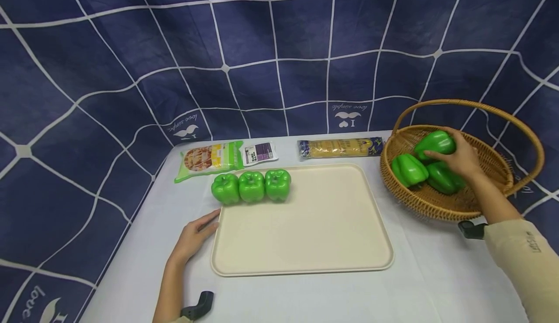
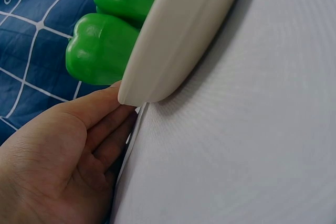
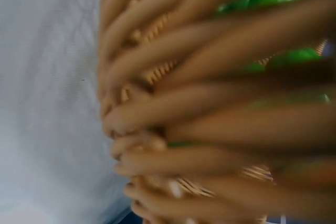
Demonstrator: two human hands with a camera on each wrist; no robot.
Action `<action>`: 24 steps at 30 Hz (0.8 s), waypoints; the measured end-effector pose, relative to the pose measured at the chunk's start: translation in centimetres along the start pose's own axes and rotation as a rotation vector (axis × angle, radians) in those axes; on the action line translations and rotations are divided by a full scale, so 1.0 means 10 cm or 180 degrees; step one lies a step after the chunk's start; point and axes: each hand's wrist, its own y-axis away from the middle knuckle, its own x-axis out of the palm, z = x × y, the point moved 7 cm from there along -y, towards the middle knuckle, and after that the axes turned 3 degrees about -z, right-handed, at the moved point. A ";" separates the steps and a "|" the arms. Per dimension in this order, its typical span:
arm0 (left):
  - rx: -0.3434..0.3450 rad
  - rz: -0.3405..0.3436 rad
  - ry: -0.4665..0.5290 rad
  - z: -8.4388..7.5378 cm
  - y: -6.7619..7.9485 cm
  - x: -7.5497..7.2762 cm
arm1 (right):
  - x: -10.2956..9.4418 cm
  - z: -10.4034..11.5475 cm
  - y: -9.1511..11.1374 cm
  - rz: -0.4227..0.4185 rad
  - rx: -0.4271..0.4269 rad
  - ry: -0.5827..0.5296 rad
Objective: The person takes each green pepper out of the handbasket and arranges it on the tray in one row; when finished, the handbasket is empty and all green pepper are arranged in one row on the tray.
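Note:
Near the wicker basket's far side, my right hand (image 1: pixel 460 155) holds a green bell pepper (image 1: pixel 438 143) between thumb and fingers. Two other green bell peppers, one at the left (image 1: pixel 409 169) and one partly under the hand (image 1: pixel 444 177), lie in the basket (image 1: pixel 430 211). My left hand (image 1: pixel 190 239) touches the left edge of a cream tray (image 1: pixel 305 235), its fingers fairly straight in the left wrist view. Three green bell peppers (image 1: pixel 252 186) stand in a row at the tray's far left corner. Basket weave (image 3: pixel 210 87) blocks most of the right wrist view, hiding that hand.
Behind the tray lie a green food bag (image 1: pixel 209 159), a small white and purple packet (image 1: pixel 259 153) and a pasta packet (image 1: pixel 340 147). The basket's tall handle (image 1: pixel 498 109) arches over its far side. A blue checked cloth (image 1: pixel 301 71) hangs behind the white table (image 1: pixel 257 298).

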 end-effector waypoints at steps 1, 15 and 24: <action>-0.0001 0.0002 0.0003 0.00 0.00 0.00 | -0.01 0.01 0.00 -0.0039 -0.0014 -0.0021; 0.0020 -0.0024 0.0047 -0.03 0.00 -0.01 | -0.09 0.37 0.14 -0.0079 -0.0475 0.0230; 0.0032 -0.0026 0.0055 -0.02 -0.01 -0.01 | -0.16 0.75 0.48 -0.0549 -0.1070 0.0027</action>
